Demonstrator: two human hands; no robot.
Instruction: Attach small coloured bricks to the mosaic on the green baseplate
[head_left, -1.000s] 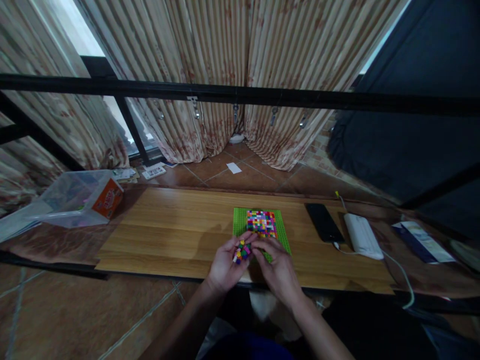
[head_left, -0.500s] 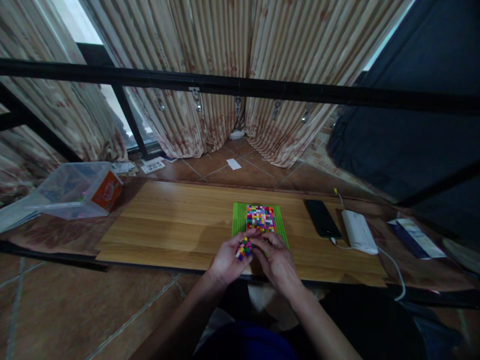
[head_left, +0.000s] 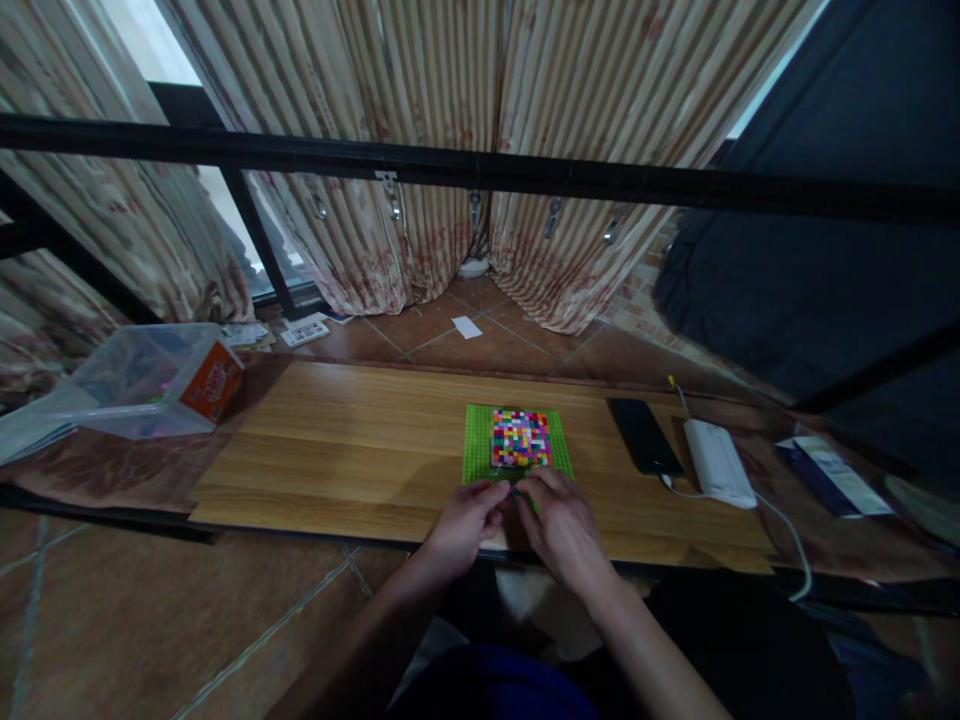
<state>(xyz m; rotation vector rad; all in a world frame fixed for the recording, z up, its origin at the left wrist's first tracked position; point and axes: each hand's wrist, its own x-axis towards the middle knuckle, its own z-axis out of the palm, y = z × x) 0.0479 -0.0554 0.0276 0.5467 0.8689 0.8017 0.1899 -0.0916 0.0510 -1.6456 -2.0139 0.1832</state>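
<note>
Left hand point(head_left: 466, 525) curled closed, contents hidden; right hand point(head_left: 562, 520) apparently pinching tiny piece point(head_left: 514, 490), brick block point(head_left: 521, 438) at 12 o'clock. Step: likely fingertip handling; next calls for steady pinch.

Curled left hand point(head_left: 466, 522) beside right hand point(head_left: 562, 518)

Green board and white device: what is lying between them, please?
The head view shows a black phone there, with a white cable at its near end.
</note>
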